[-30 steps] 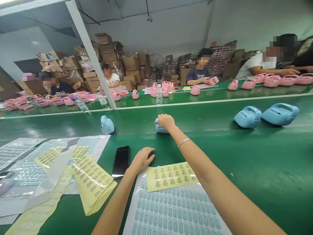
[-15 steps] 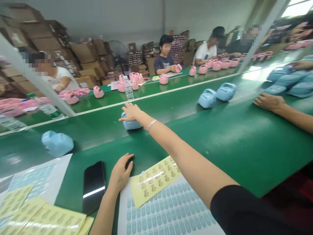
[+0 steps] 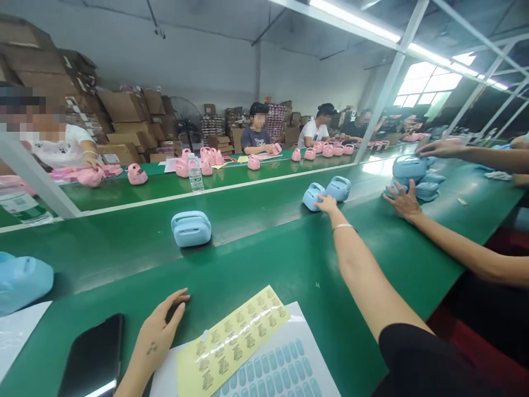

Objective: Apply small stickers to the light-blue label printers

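My right hand (image 3: 328, 204) reaches far forward, its fingers on the lower right side of a light-blue plastic housing with a loop handle (image 3: 313, 196). A second blue housing (image 3: 339, 188) stands just beyond it. My left hand (image 3: 159, 331) rests on the green table, thumb and fingers apart, holding nothing. Beside it lie a yellow sheet of printed labels (image 3: 231, 336) and, partly underneath, a white sheet of blue oval stickers (image 3: 285, 366). Another blue housing (image 3: 191, 229) stands upright ahead of my left hand, and one more (image 3: 25, 284) is cut off at the left edge.
A black phone (image 3: 93, 353) lies left of my left hand. At right, a co-worker's hands (image 3: 405, 201) touch stacked blue housings (image 3: 410, 168). Across the white divider strip stand a water bottle (image 3: 195, 175) and several pink housings (image 3: 253, 162), with people seated behind. A metal post (image 3: 41, 173) rises at left.
My right hand has left the nearer blue housing and moved right to one of the paired ones. The view has turned right and up. My left hand still rests on the table.
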The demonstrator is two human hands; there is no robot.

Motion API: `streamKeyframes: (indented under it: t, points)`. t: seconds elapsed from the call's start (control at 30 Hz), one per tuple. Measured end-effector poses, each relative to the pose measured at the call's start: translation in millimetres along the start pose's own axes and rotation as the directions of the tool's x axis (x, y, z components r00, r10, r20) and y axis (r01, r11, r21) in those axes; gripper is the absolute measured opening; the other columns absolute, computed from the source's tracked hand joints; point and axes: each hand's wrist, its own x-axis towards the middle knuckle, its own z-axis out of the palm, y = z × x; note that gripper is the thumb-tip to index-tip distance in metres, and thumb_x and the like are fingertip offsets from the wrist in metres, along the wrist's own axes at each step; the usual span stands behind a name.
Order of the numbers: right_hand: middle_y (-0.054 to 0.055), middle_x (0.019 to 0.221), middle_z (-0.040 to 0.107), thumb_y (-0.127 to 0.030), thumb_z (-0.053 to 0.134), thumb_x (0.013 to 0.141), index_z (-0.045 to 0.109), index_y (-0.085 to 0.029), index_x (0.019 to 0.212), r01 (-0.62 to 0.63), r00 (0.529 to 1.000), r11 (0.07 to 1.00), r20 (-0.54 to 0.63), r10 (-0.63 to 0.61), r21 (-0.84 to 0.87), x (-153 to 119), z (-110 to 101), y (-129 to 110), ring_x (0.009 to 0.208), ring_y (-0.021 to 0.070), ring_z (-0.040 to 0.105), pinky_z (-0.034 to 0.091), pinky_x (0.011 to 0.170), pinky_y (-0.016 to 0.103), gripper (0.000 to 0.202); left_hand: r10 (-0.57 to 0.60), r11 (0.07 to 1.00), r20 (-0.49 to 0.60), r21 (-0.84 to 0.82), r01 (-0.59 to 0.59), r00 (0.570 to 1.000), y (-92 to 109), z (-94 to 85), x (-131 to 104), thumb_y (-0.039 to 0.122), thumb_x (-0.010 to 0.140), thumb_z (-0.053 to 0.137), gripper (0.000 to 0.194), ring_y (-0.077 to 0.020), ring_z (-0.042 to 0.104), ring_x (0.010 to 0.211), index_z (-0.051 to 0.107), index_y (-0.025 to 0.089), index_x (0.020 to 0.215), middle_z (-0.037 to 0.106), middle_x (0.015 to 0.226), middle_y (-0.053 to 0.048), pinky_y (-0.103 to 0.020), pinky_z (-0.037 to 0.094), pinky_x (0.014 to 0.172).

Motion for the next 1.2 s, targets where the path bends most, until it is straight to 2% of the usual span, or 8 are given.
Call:
streamKeyframes:
  t: [0.27, 0.5, 0.7, 0.83, 0.93, 1.03, 1.13, 1.2]
  points:
    - [0.015, 0.123, 0.044, -0.018, 0.052, 0.086, 0.059, -0.018, 0.115, 0.049, 0.996, 0.99, -0.079, -0.039, 0.136, -10.5, 31.1, -29.1, 0.112, 0.028, 0.04, 0.038, 0.089, 0.04, 0.03, 0.046, 0.999, -0.012, 0.001, -0.046, 0.999, -0.8, -0.8, -2.2, 0.052, 0.078, 0.035, 0.05, -0.0257, 0.062, 0.102, 0.052, 0.023, 0.115, 0.07, 0.102, -0.005, -0.04, 0.05, 0.087]
    - [0.012, 0.118, 0.042, -0.022, 0.055, 0.082, 0.053, -0.025, 0.125, 0.338, 0.941, 0.929, -0.075, -0.33, 0.149, -52.2, 33.3, -65.6, 0.11, 0.0306, 0.033, 0.031, 0.087, 0.042, 0.043, 0.211, 0.972, -0.175, 0.139, -0.188, 0.962, 9.2, 7.2, -14.4, 0.038, 0.084, 0.034, 0.045, -0.0278, 0.061, 0.101, 0.047, 0.016, 0.12, 0.066, 0.108, -0.013, -0.047, 0.044, 0.091]
    - [0.008, 0.109, 0.042, -0.024, 0.057, 0.082, 0.052, -0.028, 0.126, 0.755, 0.653, 0.569, -0.298, -0.696, 0.326, -156.6, 4.4, -106.5, 0.1, 0.028, 0.038, 0.034, 0.088, 0.046, 0.044, 0.258, 0.925, -0.367, -0.171, -0.338, 0.894, 19.1, 14.9, -23.4, 0.05, 0.081, 0.053, 0.055, -0.0263, 0.055, 0.111, 0.039, 0.023, 0.127, 0.052, 0.126, -0.014, -0.045, 0.044, 0.093]
    - [0.008, 0.104, 0.043, -0.024, 0.057, 0.084, 0.056, -0.027, 0.121, 0.899, 0.339, 0.211, -0.304, -0.89, 0.385, -250.1, -21.7, -136.8, 0.094, 0.0243, 0.038, 0.035, 0.086, 0.044, 0.038, 0.336, 0.715, -0.231, -0.568, -0.408, 0.913, 29.4, 16.6, -30.6, 0.081, 0.06, 0.053, 0.097, -0.0325, 0.041, 0.126, 0.022, 0.031, 0.137, 0.031, 0.142, -0.014, -0.049, 0.043, 0.096]
    - [0.006, 0.104, 0.047, -0.018, 0.051, 0.087, 0.058, -0.032, 0.118, 0.902, 0.137, 0.023, -0.236, -0.962, 0.431, -300.5, -30.8, -163.0, 0.091, 0.0214, 0.039, 0.037, 0.083, 0.041, 0.035, 0.374, 0.654, -0.254, -0.61, -0.448, 0.892, 35.4, 13.6, -32.7, 0.074, 0.054, 0.067, 0.104, -0.0311, 0.045, 0.122, 0.023, 0.029, 0.136, 0.039, 0.134, -0.012, -0.051, 0.041, 0.099]
    - [0.006, 0.111, 0.051, -0.008, 0.05, 0.084, 0.059, -0.03, 0.117, 0.837, 0.067, -0.033, -0.161, -0.985, 0.547, -311.4, -40.5, -187.8, 0.096, 0.0203, 0.043, 0.037, 0.087, 0.04, 0.04, 0.297, 0.643, -0.288, -0.645, -0.413, 0.91, 39.5, 13.9, -32.1, 0.058, 0.053, 0.078, 0.089, -0.0272, 0.051, 0.113, 0.039, 0.025, 0.126, 0.05, 0.12, -0.007, -0.047, 0.043, 0.099]
    - [0.005, 0.114, 0.054, -0.018, 0.059, 0.083, 0.061, -0.024, 0.113, 0.645, -0.016, -0.137, -0.166, -0.986, 0.752, -290.2, -55.9, -198.5, 0.104, 0.0192, 0.048, 0.04, 0.09, 0.036, 0.031, 0.122, 0.445, -0.239, -0.854, -0.269, 0.963, 44.1, 18.8, -33.9, 0.06, 0.057, 0.073, 0.075, -0.0255, 0.052, 0.113, 0.049, 0.023, 0.118, 0.056, 0.116, -0.005, -0.038, 0.046, 0.094]
    - [0.003, 0.108, 0.057, -0.029, 0.057, 0.086, 0.062, -0.023, 0.107, 0.514, 0.108, -0.14, -0.225, -0.968, 0.846, -273.9, -61.2, -193.0, 0.102, 0.0171, 0.051, 0.044, 0.084, 0.031, 0.023, 0.002, 0.237, -0.127, -0.963, -0.124, 0.992, 47.5, 20.2, -36.8, 0.066, 0.06, 0.066, 0.071, -0.0264, 0.051, 0.114, 0.052, 0.024, 0.116, 0.059, 0.115, -0.004, -0.037, 0.047, 0.092]
